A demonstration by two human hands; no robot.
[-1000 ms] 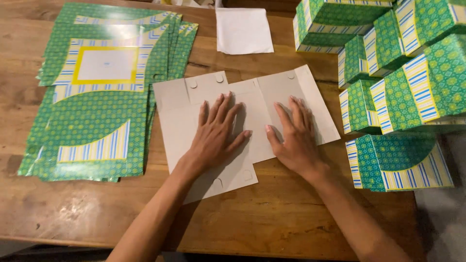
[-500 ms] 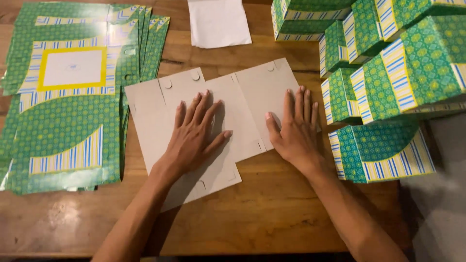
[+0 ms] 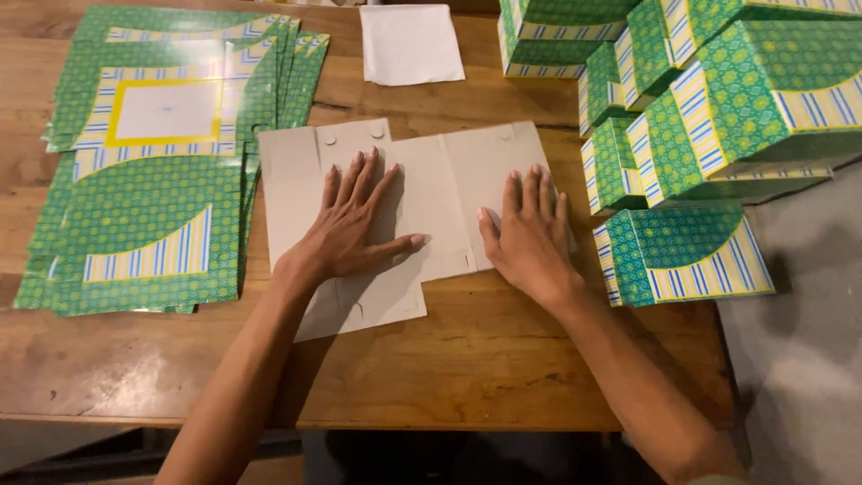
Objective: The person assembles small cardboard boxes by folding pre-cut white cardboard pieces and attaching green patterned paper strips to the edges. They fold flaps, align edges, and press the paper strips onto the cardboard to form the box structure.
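- Both palms lie flat and spread: left hand and right hand press the grey cardboard blank, plain side up, mid-table.
- Folded green boxes stack at right (many done).
- Flat printed sheets wait at left.

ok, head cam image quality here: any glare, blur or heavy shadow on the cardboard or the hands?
Head view: warm, even light and sharp focus on the left hand, right hand and grey cardboard blank. Only soft shadows lie beside the fingers. Mild sheen shows on the glossy green flat sheets. The folded green boxes look enlarged and slanted towards the frame edge. The area under the wooden table is dark.
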